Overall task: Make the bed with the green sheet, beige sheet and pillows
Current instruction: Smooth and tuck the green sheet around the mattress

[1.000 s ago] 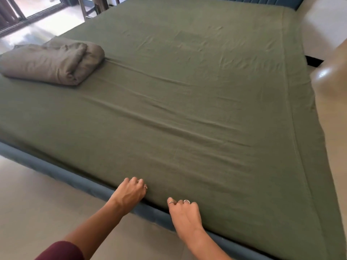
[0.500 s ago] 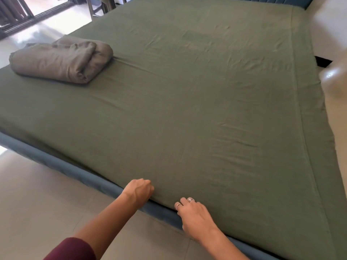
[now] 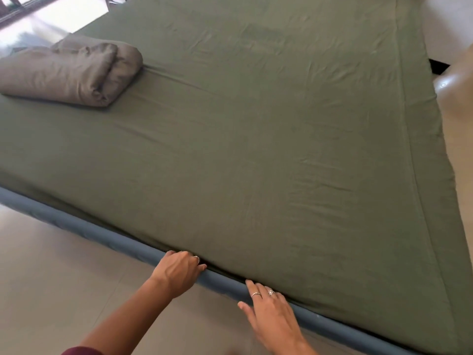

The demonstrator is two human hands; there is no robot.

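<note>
Left hand (image 3: pixel 179 271) is curling its fingers against the green sheet (image 3: pixel 256 149) edge at the blue bed frame (image 3: pixel 133 248), apparently gripping it. Right hand (image 3: pixel 272 312) is lying flat, fingers extended onto the frame. Folded beige sheet (image 3: pixel 69 71) is resting on the mattress's far-left area.

The bed (image 3: pixel 143 248), with its blue-grey padded frame, is standing on a pale tiled floor (image 3: pixel 51 290). A green sheet (image 3: pixel 256 149) is lying directly on the mattress, covering the whole top and showing light creases. A folded beige sheet (image 3: pixel 69 73) is resting on the green sheet near the far-left edge.
</note>
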